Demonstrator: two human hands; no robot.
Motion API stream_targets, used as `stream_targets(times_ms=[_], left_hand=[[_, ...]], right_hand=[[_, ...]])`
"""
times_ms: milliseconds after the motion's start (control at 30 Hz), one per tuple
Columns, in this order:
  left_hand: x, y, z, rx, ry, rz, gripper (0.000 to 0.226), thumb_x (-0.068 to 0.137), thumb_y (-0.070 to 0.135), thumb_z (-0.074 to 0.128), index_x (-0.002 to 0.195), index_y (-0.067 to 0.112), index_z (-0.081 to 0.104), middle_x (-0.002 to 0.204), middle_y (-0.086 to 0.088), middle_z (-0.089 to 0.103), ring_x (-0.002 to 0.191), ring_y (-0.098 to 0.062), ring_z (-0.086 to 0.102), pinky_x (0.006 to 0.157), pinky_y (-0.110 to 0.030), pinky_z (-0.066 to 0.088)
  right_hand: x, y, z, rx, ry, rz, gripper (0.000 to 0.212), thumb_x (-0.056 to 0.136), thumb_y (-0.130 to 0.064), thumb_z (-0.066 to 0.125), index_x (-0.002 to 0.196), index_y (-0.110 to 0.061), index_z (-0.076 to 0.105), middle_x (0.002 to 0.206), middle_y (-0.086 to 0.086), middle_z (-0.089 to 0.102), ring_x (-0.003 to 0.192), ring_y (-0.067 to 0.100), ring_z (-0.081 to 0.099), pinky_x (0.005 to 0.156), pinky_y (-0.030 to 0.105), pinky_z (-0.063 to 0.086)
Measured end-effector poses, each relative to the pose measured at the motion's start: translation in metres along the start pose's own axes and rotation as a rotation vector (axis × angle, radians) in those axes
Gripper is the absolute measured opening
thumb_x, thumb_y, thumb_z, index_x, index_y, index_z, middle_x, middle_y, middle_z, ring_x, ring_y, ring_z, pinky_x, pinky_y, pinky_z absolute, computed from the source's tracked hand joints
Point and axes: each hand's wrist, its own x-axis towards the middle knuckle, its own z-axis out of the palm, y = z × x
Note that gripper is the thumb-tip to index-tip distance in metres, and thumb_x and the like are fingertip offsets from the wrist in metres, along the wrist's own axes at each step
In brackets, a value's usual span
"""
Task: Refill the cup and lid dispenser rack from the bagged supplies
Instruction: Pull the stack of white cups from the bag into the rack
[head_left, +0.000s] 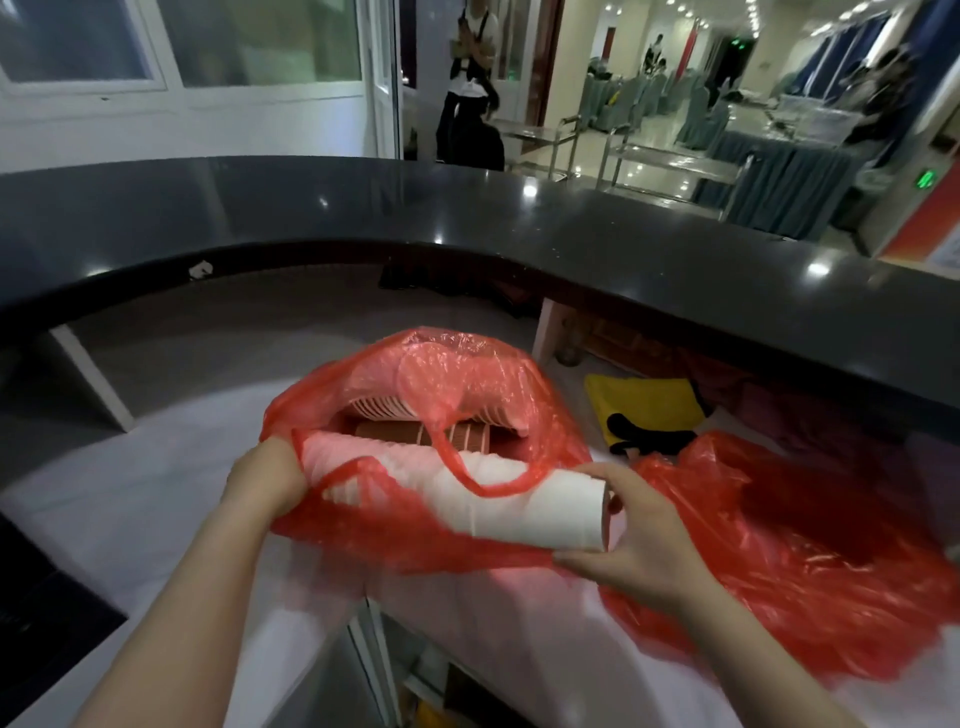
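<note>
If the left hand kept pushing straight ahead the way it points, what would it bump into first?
Probably the sleeve of white paper cups inside the red plastic bag: the left hand grips the bag's edge right beside them. Depth is unclear.

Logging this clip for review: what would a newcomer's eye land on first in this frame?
The red plastic bag at the centre, lying open on the white counter, with a stack of white cups sticking out of its mouth. The right hand grips the stack's outer end while the left hand holds the bag's edge. A second red bag lies crumpled to the right, and brown cups show deeper inside the first.
</note>
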Motion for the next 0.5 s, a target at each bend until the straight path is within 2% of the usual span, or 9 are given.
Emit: stream_targets(times_ms=[33,100,133,200,233,300,400,500], left_hand=[[0.000,0.003,-0.001,-0.012,0.022,0.016,0.044,0.081,0.009,0.054,0.123,-0.001,0.052,0.107,-0.026,0.064,0.096,-0.042,0.062,0.078,-0.039,0.051],[-0.002,0.010,-0.001,-0.044,0.077,0.030,0.042,0.083,0.005,0.051,0.124,-0.001,0.051,0.106,-0.029,0.063,0.097,-0.044,0.061,0.079,-0.041,0.050],[-0.003,0.013,-0.002,-0.068,0.097,0.027,0.038,0.083,0.003,0.051,0.121,-0.002,0.054,0.105,-0.030,0.063,0.097,-0.044,0.061,0.079,-0.041,0.050],[-0.007,0.018,-0.002,-0.129,0.115,0.009,0.030,0.082,0.002,0.053,0.111,-0.004,0.059,0.104,-0.031,0.063,0.096,-0.045,0.060,0.076,-0.040,0.048],[-0.008,0.020,-0.002,-0.161,0.121,0.006,0.028,0.081,0.002,0.054,0.108,-0.005,0.060,0.104,-0.032,0.063,0.096,-0.045,0.060,0.075,-0.039,0.047],[-0.011,0.020,0.000,-0.223,0.133,0.008,0.026,0.079,0.002,0.058,0.104,-0.005,0.061,0.103,-0.032,0.063,0.093,-0.045,0.061,0.073,-0.038,0.048],[-0.016,0.018,0.003,-0.284,0.151,-0.001,0.028,0.076,0.002,0.059,0.104,-0.003,0.061,0.100,-0.031,0.064,0.089,-0.044,0.061,0.070,-0.037,0.047],[-0.021,0.016,0.005,-0.337,0.169,0.015,0.031,0.078,0.005,0.060,0.110,0.001,0.058,0.102,-0.028,0.064,0.090,-0.044,0.060,0.068,-0.034,0.042]], right_hand=[[0.002,0.001,-0.004,0.055,0.016,0.082,0.063,0.049,-0.055,0.078,0.107,-0.038,0.059,0.101,-0.018,0.064,0.094,-0.001,0.059,0.077,0.017,0.046],[0.005,0.007,-0.010,0.075,0.043,0.225,0.064,0.048,-0.059,0.073,0.102,-0.025,0.066,0.092,-0.008,0.070,0.086,0.007,0.064,0.075,0.030,0.051],[0.007,0.010,-0.013,0.075,0.045,0.276,0.063,0.049,-0.061,0.070,0.099,-0.023,0.066,0.090,-0.008,0.070,0.084,0.008,0.065,0.073,0.031,0.052],[0.007,0.016,-0.015,0.161,0.044,0.347,0.050,0.058,-0.056,0.073,0.100,-0.030,0.063,0.089,-0.011,0.070,0.079,0.003,0.066,0.067,0.024,0.052],[0.007,0.019,-0.013,0.251,0.038,0.369,0.045,0.067,-0.048,0.077,0.105,-0.031,0.060,0.091,-0.008,0.070,0.075,0.007,0.068,0.065,0.025,0.054],[0.004,0.024,-0.006,0.421,0.074,0.409,0.041,0.082,-0.027,0.074,0.118,-0.021,0.054,0.092,0.006,0.069,0.065,0.022,0.070,0.056,0.032,0.055],[0.004,0.024,0.006,0.537,0.210,0.435,0.038,0.085,-0.017,0.071,0.117,-0.014,0.052,0.092,0.016,0.068,0.061,0.022,0.070,0.050,0.025,0.051],[0.003,0.020,0.013,0.548,0.298,0.419,0.032,0.079,-0.016,0.077,0.103,-0.023,0.058,0.088,0.005,0.068,0.067,0.010,0.068,0.054,0.018,0.051]])
